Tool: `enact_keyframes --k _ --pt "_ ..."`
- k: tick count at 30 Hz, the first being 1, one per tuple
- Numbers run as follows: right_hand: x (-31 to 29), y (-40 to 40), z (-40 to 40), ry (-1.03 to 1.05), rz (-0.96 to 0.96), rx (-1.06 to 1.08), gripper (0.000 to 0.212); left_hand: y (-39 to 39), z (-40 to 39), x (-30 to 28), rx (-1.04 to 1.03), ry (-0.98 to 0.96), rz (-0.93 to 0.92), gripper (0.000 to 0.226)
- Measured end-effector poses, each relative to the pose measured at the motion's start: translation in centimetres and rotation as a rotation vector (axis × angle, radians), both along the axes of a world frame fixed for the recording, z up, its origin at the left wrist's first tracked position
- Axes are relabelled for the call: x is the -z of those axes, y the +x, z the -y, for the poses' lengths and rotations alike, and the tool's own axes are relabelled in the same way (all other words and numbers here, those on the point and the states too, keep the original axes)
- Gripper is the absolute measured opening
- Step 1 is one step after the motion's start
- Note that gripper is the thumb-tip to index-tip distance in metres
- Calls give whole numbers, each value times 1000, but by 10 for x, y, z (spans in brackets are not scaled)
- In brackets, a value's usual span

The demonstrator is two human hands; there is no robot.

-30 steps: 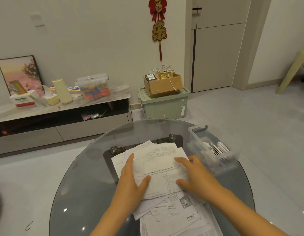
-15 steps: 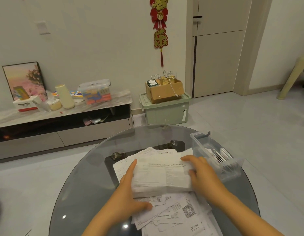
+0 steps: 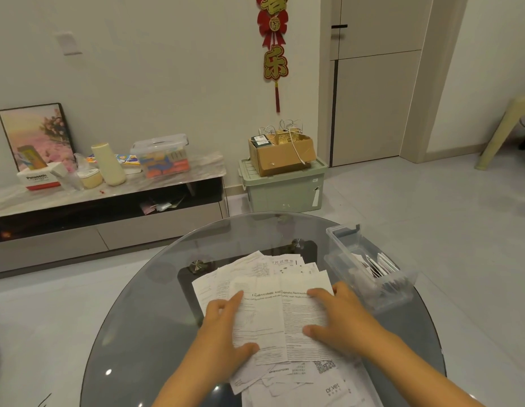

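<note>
A creased printed leaflet (image 3: 280, 312) lies spread flat on top of a loose pile of papers (image 3: 287, 374) on a round glass table (image 3: 155, 304). My left hand (image 3: 223, 327) rests on the leaflet's left edge, fingers extended and thumb on its lower part. My right hand (image 3: 340, 321) presses flat on the leaflet's right edge, fingers and thumb spread.
A clear plastic box (image 3: 370, 268) with small packets stands on the table's right side. Beyond the table are a low TV cabinet (image 3: 108, 201) with clutter, a green storage bin (image 3: 281, 186) carrying a cardboard box, and a plastic stool (image 3: 505, 133) at far right.
The leaflet, folded and raised between both hands half a second ago, now lies unfolded and flat on the pile. Both hands have moved apart to its side edges.
</note>
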State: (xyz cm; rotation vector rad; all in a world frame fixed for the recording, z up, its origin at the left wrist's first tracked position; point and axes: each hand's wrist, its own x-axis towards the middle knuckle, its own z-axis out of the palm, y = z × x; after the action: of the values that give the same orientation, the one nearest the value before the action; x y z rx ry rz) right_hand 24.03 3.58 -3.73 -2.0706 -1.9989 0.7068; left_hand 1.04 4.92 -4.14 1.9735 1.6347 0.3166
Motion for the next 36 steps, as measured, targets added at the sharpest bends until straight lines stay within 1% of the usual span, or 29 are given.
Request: enact_keyframes --k 3,5,7,10,12,14,17,21,23,25,27,28,31,32,33,35,36 --pt "-1 -3 4 -15 128 -45 74 3 1 2 42 102 -128 77" --pt "-3 -5 5 -27 147 -48 69 8 4 1 109 185 -198 64" --pt "-6 -6 6 -28 88 -12 61 14 9 -2 179 265 -245 51" --pt "-12 -4 6 -9 2 55 41 21 15 -6 267 330 -294 50" --pt "-16 -2 6 -16 -4 92 33 25 19 -6 300 293 -319 53" --pt "-18 2 6 -47 -53 123 32 27 22 -6 306 219 -296 62" --pt "-21 7 10 -100 -215 111 26 23 22 -5 286 66 -234 75" --pt "-33 12 19 -193 -452 96 13 16 20 -6 344 -111 -161 88" --pt "-40 13 23 -205 -528 95 11 15 21 -6 372 -164 -152 95" --pt "-45 13 24 -199 -567 103 13 16 21 -4 415 -151 -159 97" --pt "-48 13 23 -187 -608 113 14 17 20 1 457 -82 -142 91" --pt "-49 14 23 -176 -632 124 15 18 19 2 472 -44 -122 84" --pt "-50 13 22 -108 -679 134 14 19 18 0 473 35 -28 50" --pt "-49 12 22 -65 -664 121 13 19 17 -1 463 29 13 42" --pt "-48 11 21 -5 -605 101 11 19 17 -4 453 6 52 38" --pt "-45 11 18 137 -377 54 8 16 15 -6 408 -54 118 28" --pt "-43 11 17 199 -242 30 12 15 14 -8 358 -75 161 27"
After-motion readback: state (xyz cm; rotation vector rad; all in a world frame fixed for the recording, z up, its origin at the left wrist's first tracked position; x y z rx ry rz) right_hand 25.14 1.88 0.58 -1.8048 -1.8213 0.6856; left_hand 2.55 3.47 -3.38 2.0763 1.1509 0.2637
